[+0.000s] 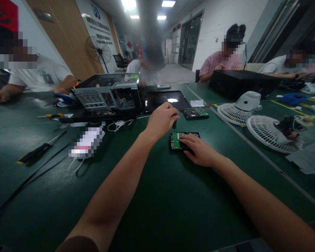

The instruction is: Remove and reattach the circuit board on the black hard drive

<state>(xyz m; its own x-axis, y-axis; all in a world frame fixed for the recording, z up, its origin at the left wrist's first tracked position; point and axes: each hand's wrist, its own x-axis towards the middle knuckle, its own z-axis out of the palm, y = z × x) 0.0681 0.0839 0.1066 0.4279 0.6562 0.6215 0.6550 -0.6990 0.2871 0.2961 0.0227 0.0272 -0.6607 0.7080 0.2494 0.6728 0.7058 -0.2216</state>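
Handling of a hard drive during close tool work, as I see it from my remote station. The hard drive point(175, 142) lies on the green desk point(160, 199), right of the scene's middle, its circuit board point(176, 137) facing up. The left grip point(162, 120) is closed on a dark-handled tool point(174, 125), which I take to be a small screwdriver; it points down at the far left part of the drive. Whether its tip touches, I cannot tell. The right grip point(199, 148) is opened out, fingers laid across the drive's top from the right, thumb by the near edge, not wrapped round it. A second drive point(196, 113) lies farther off, to the right.

I judge the body stiff, dense and rather heavy for its bulk, its casing smooth enough to slide under a twisting load. The exposed board is the fragile part: a slipped tip could score it. I would therefore take hold by the long casing sides, near and far, and keep fingertip pressure off the board and the left-end connectors.
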